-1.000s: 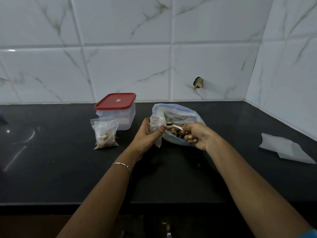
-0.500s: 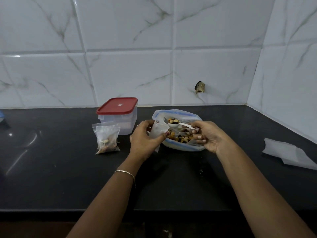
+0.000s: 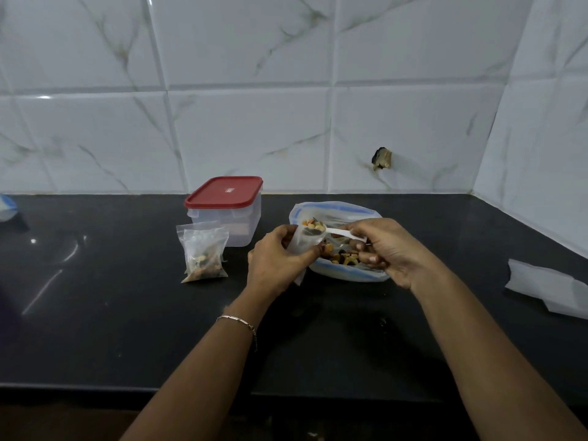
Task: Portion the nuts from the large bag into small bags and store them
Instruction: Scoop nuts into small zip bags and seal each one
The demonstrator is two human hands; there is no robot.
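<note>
Spanning the view, the black counter (image 3: pixel 127 329) carries a red-lidded box (image 3: pixel 227 214) against the tiled wall. The large bag (image 3: pixel 337 209) lies open to the right of the box, with nuts (image 3: pixel 343 257) visible inside. A filled bag (image 3: pixel 203 253) stands just in front of the box's left corner. The left hand (image 3: pixel 275 262) grips a small bag (image 3: pixel 304 245), fingers curled round it, at the large bag's left rim. The right hand (image 3: pixel 394 249) pinches the handle of a spoon (image 3: pixel 339 232); its loaded bowl sits at the small bag's mouth.
</note>
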